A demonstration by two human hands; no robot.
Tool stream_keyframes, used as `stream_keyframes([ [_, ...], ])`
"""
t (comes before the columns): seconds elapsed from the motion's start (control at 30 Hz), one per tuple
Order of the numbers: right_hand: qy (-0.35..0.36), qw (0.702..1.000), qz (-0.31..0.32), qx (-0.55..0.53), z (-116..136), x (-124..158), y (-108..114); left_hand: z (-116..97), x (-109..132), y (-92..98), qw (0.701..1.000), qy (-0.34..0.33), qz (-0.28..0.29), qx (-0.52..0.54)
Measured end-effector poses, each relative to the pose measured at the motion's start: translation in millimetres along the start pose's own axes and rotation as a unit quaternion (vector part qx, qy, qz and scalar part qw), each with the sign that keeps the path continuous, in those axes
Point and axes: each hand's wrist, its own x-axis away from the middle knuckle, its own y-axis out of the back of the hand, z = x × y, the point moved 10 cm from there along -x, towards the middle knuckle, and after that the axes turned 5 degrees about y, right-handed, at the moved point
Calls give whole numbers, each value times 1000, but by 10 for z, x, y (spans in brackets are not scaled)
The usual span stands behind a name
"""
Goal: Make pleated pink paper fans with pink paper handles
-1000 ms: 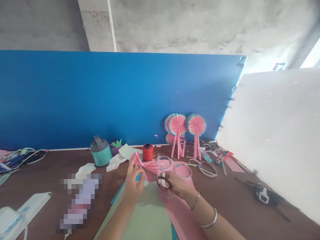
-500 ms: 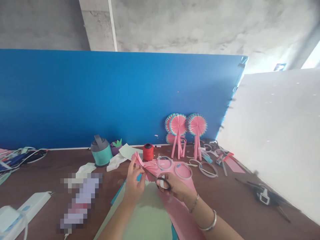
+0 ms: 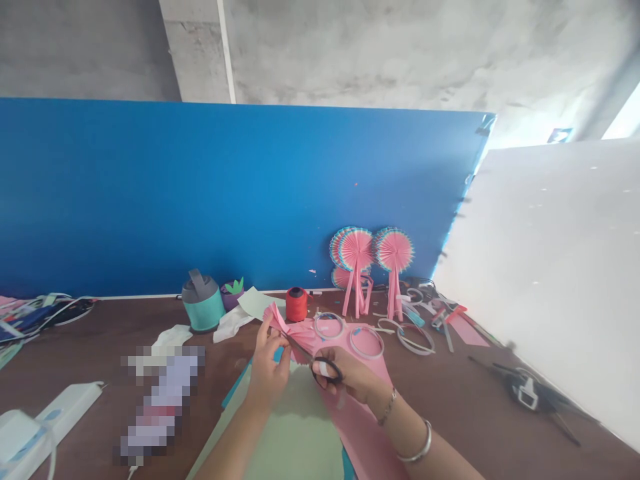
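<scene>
My left hand (image 3: 267, 367) pinches the middle of a pink pleated paper fan (image 3: 293, 330) held just above the table. My right hand (image 3: 350, 377) grips black-handled scissors (image 3: 320, 363), fingers through the loops, blades pointing left into the fan near my left fingers. Under both hands lie a pale green sheet (image 3: 295, 433) and a pink sheet (image 3: 360, 427). Bracelets sit on my right wrist.
Finished pink fans on sticks (image 3: 373, 257) lean on the blue board at the back. A red thread spool (image 3: 296, 304), a teal speaker (image 3: 201, 303), tape rings (image 3: 367, 340), white paper scraps (image 3: 230, 323), a glue gun (image 3: 530, 390) and a white box (image 3: 50, 417) lie on the brown table.
The scissors and my right hand have shifted slightly left and closer to the fan's centre. My left hand keeps its pinch on the fan, which has tilted a little.
</scene>
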Motion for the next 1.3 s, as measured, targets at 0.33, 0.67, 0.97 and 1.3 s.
stream_keyframes([
  [0.33, -3, 999, -26, 39, 61, 21, 31, -26, -2, 14, 999, -30, -8, -20],
  [0.67, 28, 1000, 5, 3, 166, 50, -36, 48, 8, -14, 999, -15, 20, 36],
  [0.97, 35, 999, 12, -24, 86, 19, -75, 37, 9, 27, 999, -3, -6, 50],
  [1.3, 88, 984, 63, -143, 224, 33, -226, 122, 53, 210, 987, 72, -110, 90],
])
